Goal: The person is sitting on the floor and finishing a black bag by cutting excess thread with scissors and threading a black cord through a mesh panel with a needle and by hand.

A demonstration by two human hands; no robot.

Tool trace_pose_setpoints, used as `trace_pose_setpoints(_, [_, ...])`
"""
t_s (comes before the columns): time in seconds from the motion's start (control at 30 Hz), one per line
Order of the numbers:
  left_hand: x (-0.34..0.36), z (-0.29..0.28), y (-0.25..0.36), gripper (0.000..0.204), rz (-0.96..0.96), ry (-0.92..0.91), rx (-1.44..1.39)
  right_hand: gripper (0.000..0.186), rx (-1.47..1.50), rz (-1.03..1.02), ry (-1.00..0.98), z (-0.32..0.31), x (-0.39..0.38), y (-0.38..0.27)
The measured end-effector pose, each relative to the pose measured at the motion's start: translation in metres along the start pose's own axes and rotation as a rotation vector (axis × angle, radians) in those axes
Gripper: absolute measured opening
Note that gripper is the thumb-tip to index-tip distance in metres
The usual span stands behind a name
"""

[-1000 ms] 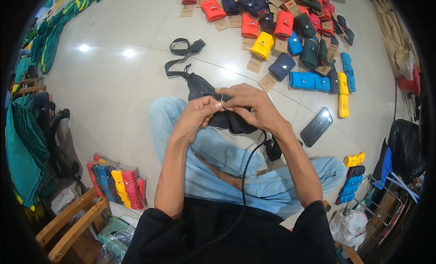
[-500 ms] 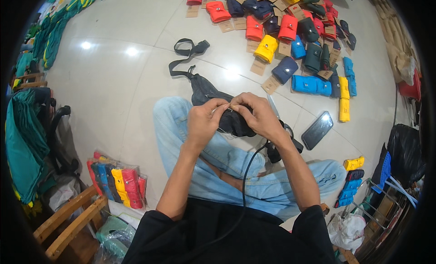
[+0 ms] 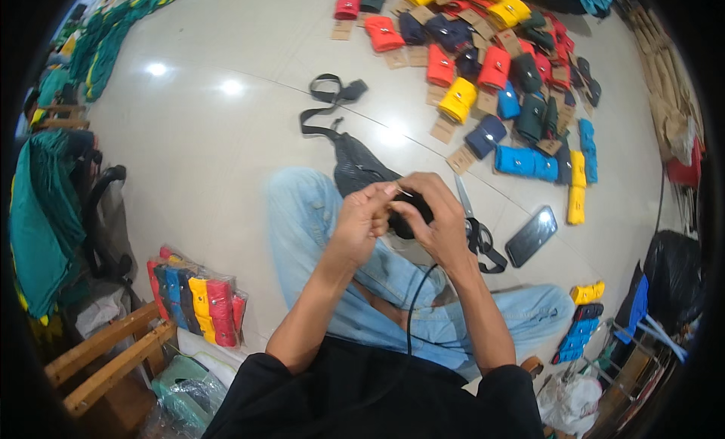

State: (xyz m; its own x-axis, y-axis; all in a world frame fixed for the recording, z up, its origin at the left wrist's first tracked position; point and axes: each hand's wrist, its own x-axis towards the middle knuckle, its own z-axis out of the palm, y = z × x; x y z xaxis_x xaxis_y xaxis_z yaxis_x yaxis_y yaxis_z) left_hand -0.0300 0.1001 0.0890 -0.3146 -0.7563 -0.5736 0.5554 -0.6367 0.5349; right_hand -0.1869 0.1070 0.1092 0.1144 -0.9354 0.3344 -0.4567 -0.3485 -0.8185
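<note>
I sit on a pale tiled floor with my knees in light blue jeans. Both hands meet in front of me over a small black pouch point(image 3: 408, 212). My left hand point(image 3: 362, 220) pinches its upper edge, and my right hand point(image 3: 438, 224) wraps round its right side. A thin pale string or tag shows between my fingertips. A black fabric bag point(image 3: 355, 163) with a long strap point(image 3: 321, 110) lies on the floor just beyond my hands, partly hidden by them.
Black-handled scissors point(image 3: 472, 227) and a dark phone point(image 3: 531, 236) lie right of my hands. Several red, yellow, blue and dark pouches with brown card tags point(image 3: 491, 69) spread across the far floor. Wrapped coloured pouches point(image 3: 200, 299) lie at left beside a wooden frame point(image 3: 106, 356).
My hands have drawn closer to my body and bunched tighter around the black pouch. The head view has shifted, so the floor items sit slightly higher in the picture.
</note>
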Motion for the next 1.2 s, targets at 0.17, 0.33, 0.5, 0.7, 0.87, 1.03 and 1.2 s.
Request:
trace_pose_setpoints(0.17, [0.000,-0.006,-0.008,0.016,0.003,0.029,0.056,0.009,-0.079,-0.011,0.092,0.009,0.002,0.006])
trace_pose_setpoints(0.33, [-0.007,-0.006,-0.010,0.016,0.358,0.314,0.625,0.005,-0.203,0.090,0.186,0.002,0.014,0.021])
trace_pose_setpoints(0.5, [-0.013,-0.008,-0.025,0.017,0.370,0.214,0.598,0.009,-0.171,0.178,0.219,-0.001,0.017,0.034])
trace_pose_setpoints(0.7, [-0.019,-0.003,-0.004,0.018,0.109,0.093,0.216,0.011,0.013,0.302,0.109,-0.010,0.015,0.025])
trace_pose_setpoints(0.87, [-0.011,-0.004,-0.013,0.020,-0.050,0.047,-0.212,0.008,0.138,0.212,-0.014,-0.014,0.021,0.005])
trace_pose_setpoints(1.03, [-0.010,0.009,-0.017,0.024,0.098,0.152,-0.021,0.008,0.100,0.079,-0.154,-0.010,0.021,-0.012])
trace_pose_setpoints(1.2, [-0.013,0.011,-0.023,0.024,0.274,0.122,0.170,0.009,0.134,0.272,-0.172,-0.010,0.036,0.001])
